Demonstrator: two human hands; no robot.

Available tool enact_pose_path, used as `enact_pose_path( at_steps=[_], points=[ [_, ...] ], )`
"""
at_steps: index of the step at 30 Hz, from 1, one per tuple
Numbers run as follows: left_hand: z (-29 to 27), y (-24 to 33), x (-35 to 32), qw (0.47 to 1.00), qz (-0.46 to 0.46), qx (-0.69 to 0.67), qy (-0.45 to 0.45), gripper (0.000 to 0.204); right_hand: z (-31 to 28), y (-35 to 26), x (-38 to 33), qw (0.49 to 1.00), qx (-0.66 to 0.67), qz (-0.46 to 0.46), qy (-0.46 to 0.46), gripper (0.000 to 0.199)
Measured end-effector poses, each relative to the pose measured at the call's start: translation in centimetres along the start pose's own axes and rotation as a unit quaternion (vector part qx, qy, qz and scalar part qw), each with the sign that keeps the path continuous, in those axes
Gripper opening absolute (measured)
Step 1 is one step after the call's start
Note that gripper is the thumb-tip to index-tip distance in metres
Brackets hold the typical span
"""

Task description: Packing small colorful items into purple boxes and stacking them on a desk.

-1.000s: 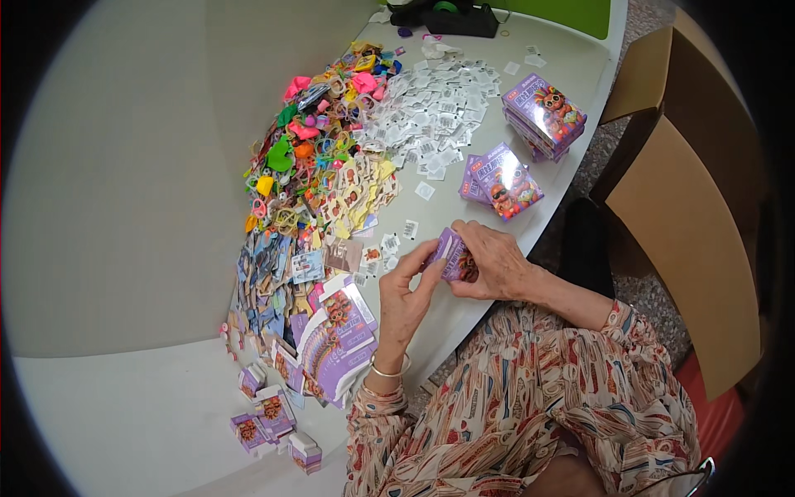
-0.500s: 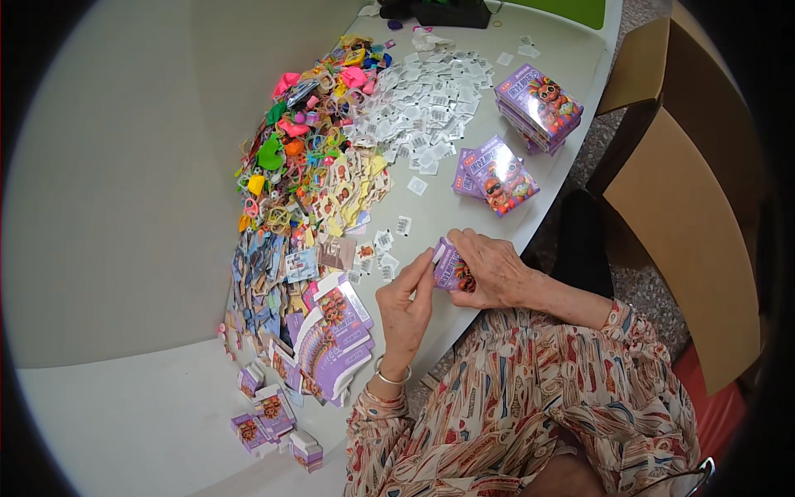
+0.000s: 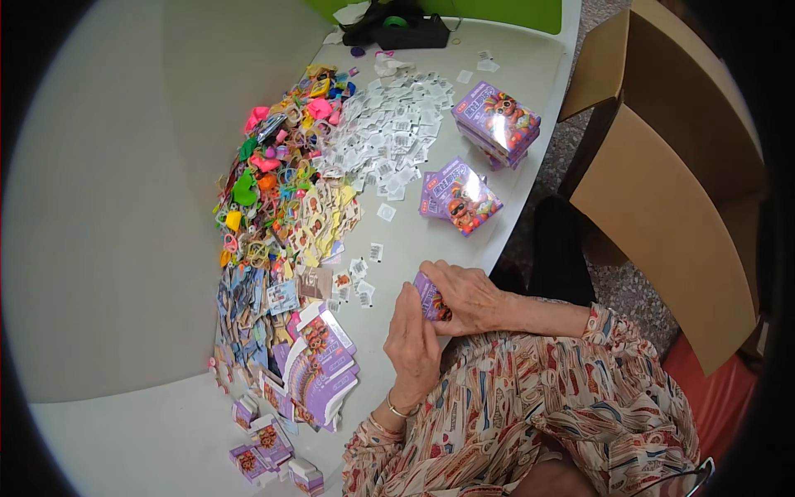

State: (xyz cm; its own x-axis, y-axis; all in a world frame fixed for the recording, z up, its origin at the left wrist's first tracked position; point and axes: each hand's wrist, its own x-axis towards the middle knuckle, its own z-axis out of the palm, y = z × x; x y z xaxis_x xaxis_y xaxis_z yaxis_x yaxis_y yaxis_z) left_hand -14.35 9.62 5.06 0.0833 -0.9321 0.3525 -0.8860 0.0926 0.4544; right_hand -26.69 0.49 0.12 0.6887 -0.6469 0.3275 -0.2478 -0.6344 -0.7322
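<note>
Near the table's front edge, a small purple carton [image 3: 428, 296] with a cartoon picture sits between my two hands. My right hand [image 3: 474, 300] wraps round its right side, fingers closed on it. Against its left end my left hand [image 3: 411, 344] presses with its fingers held together, the fingertips partly hidden. Left of my hands lies a fanned stack of flat purple cartons [image 3: 319, 369]. Small white paper packets [image 3: 362, 282] are scattered just beyond my left hand. Farther off, two filled purple cartons [image 3: 470, 197] overlap on the tabletop.
A stack of purple cartons [image 3: 499, 120] stands near the right edge. Piles of white packets [image 3: 393, 124], colourful small toys [image 3: 265, 178] and printed cards [image 3: 248, 306] cover the left side. Several small cartons [image 3: 269, 439] lie at lower left. An open cardboard box [image 3: 662, 232] stands to the right.
The view has shifted, so the table contents sit farther left and lower. My left fingers have gone from pinching the carton's upper end to lying flat along its left end.
</note>
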Motion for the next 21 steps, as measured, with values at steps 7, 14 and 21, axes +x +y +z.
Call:
enact_pose_path(
  at_steps=[7,14,21],
  points=[
    [-2.0,-0.1,2.5,0.961,-0.135,-0.236,-0.041,0.034,-1.7,-0.9,0.8,0.998,-0.015,-0.049,0.041,0.082],
    [-0.4,0.2,3.4,0.977,-0.037,-0.211,-0.027,0.033,-3.0,-0.7,-0.3,0.999,-0.022,-0.007,0.046,0.089],
    [0.1,0.5,9.7,0.898,-0.108,-0.427,-0.004,0.032,-9.8,0.3,-1.5,0.956,-0.028,0.0,0.294,0.068]
  ],
)
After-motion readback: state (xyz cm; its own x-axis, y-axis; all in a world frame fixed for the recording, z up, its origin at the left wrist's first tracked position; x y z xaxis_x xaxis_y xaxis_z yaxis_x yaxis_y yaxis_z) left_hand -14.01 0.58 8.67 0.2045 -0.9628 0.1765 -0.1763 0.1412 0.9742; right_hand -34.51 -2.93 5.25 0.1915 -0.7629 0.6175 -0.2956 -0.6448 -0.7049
